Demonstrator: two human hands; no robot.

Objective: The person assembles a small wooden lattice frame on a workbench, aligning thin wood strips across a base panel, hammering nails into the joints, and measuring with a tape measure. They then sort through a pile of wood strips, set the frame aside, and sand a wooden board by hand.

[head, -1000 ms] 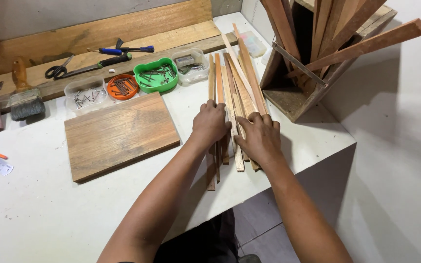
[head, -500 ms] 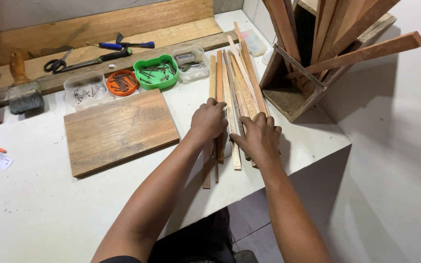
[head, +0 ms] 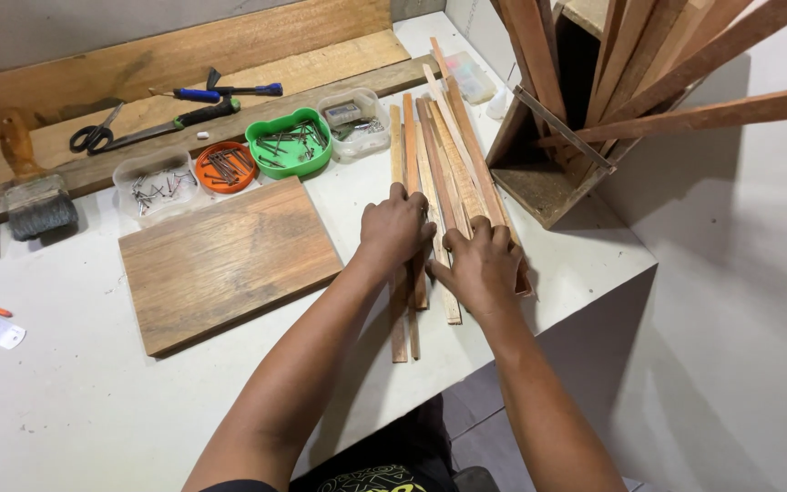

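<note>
Both hands are down flat on a bundle of thin reddish-brown wooden slats lying side by side on the white desk. The left hand presses palm-down on the left part of the bundle, fingers spread over the strips, not curled round any one of them. The right hand lies just beside it, almost touching, palm-down on the right part, fingers pointing up along the slats. Neither hand is clamped; they lie open on the wood.

The slats run from near the desk's front edge away toward the far side, fanning a little at the far ends, a few short ends poking out below the wrists.

Left of the bundle, a flat rectangular brown wooden board lies on the desk, apart from the slats. Beyond it sits a row of small containers: a clear plastic tub of nails, a round orange dish of nails, a green plastic tray of screws, another clear tub. Behind them, on a long wooden plank, black-handled scissors and a blue-handled screwdriver. Far left, a wooden-handled brush.

To the right, a wooden box stands stuffed with longer timber strips.
</note>
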